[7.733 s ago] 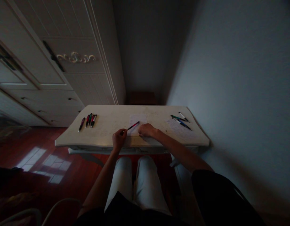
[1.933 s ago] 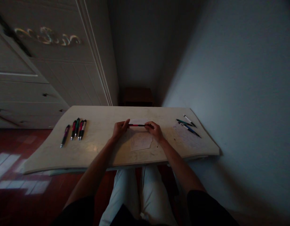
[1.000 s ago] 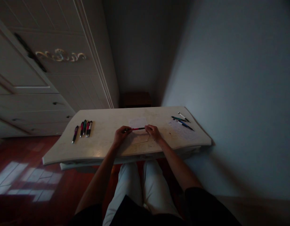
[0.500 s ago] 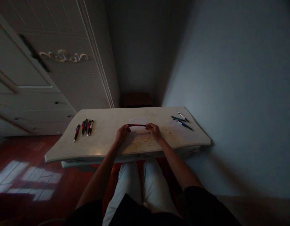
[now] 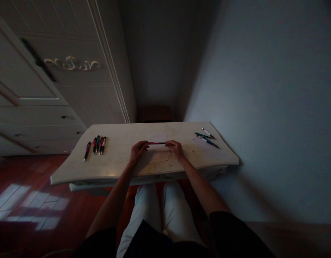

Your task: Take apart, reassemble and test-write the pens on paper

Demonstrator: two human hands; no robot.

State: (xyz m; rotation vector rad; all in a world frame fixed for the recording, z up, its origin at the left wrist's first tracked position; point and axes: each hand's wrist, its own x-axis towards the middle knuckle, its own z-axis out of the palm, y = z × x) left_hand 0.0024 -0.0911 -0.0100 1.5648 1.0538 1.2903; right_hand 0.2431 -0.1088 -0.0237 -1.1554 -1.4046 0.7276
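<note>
A black top (image 5: 154,243) with short black sleeves (image 5: 232,229) is worn with pale trousers (image 5: 177,211).

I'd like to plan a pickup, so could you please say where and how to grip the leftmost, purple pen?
Probably mid-barrel on the purple pen, from above, pinching across its width: it lies flat on the table, long and slim, with a gap between it and the neighbouring pens.

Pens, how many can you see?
9. Left on the table: purple pen, red pen, green pen, second red pen, white pen. Between left hand and right hand: pink-and-black pen. Right: second white pen, second green pen, blue pen. Overlapping pens could hide another.
</note>
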